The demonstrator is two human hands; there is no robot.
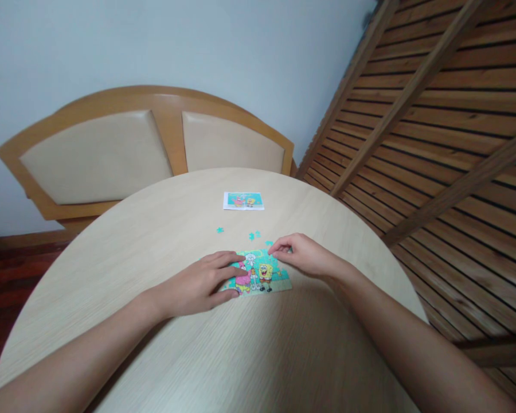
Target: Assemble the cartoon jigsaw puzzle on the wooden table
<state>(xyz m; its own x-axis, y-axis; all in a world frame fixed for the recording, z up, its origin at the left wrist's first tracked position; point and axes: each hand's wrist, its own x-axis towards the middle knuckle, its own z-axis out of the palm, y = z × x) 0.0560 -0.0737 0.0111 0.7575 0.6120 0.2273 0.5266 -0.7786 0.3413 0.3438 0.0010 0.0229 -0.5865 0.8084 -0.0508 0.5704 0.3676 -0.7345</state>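
A jigsaw puzzle with cartoon figures on a turquoise background lies flat on the table, largely joined up. My left hand rests across its left side with fingers spread, covering that part. At the puzzle's upper right edge, the thumb and index finger of my right hand are pinched together; whatever is between the fingertips is too small to make out. Just beyond the puzzle lie several loose turquoise puzzle pieces, among them one piece off to the left and another piece nearer the middle.
A printed picture card showing the same cartoon scene lies farther back on the round wooden table. Behind the table stand chairs with padded backs against a pale wall. A slatted wooden panel rises on the right.
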